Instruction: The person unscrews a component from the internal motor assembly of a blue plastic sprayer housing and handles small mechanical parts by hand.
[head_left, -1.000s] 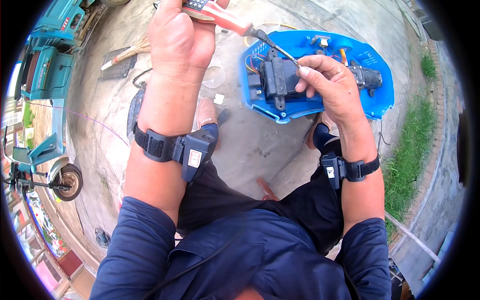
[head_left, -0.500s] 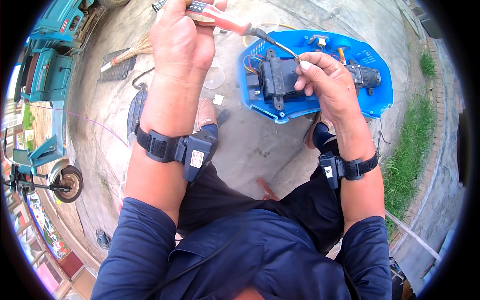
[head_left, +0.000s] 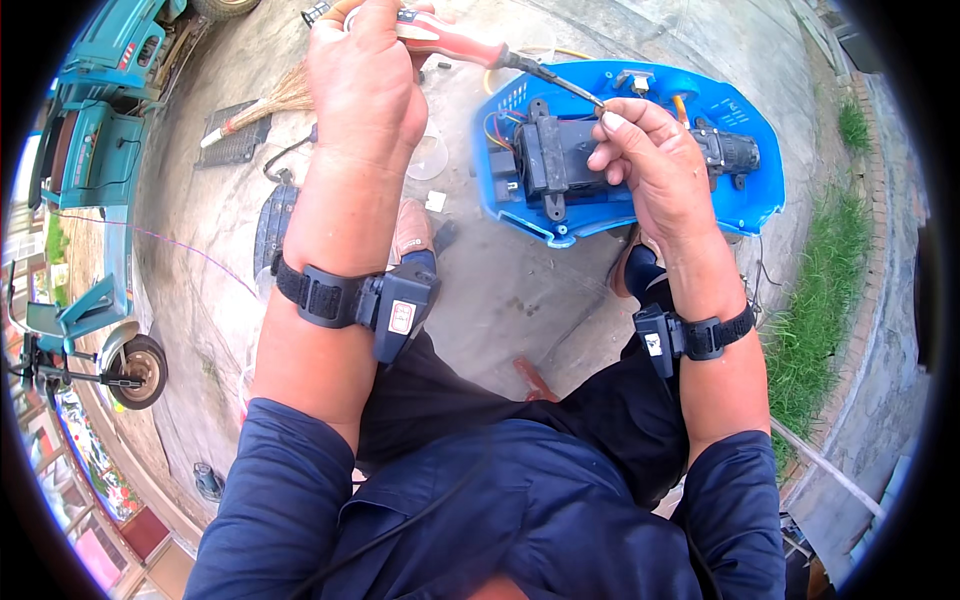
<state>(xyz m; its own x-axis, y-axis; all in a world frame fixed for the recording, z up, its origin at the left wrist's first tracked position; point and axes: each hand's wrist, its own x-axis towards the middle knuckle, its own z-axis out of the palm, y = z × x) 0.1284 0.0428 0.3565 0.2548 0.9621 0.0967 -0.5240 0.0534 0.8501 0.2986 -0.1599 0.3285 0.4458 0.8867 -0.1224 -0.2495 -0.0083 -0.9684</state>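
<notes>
My left hand [head_left: 362, 95], at the upper left, is wrapped round the red-and-pale handle of a screwdriver [head_left: 455, 42]. Its dark shaft slants down to the right and ends at the fingertips of my right hand [head_left: 655, 160]. Thumb and forefinger are pinched together at that tip; any small piece between them is too little to make out. Beneath the right hand lies a blue plastic housing [head_left: 500, 205], open side up. Inside it sit a black motor unit [head_left: 565, 150], a dark ribbed fitting [head_left: 738, 153] and thin coloured wires, partly covered by the hand.
A straw broom [head_left: 265, 103] lies on a dark grid mat [head_left: 235, 140] at the left. Near my foot are a clear round lid [head_left: 427, 157] and a white scrap [head_left: 436, 201]. A teal vehicle [head_left: 95, 170] stands far left; grass [head_left: 810, 310] edges the concrete at right.
The screwdriver and my left hand have shifted slightly right and down, and its tip stays at my right fingertips. The housing has barely moved.
</notes>
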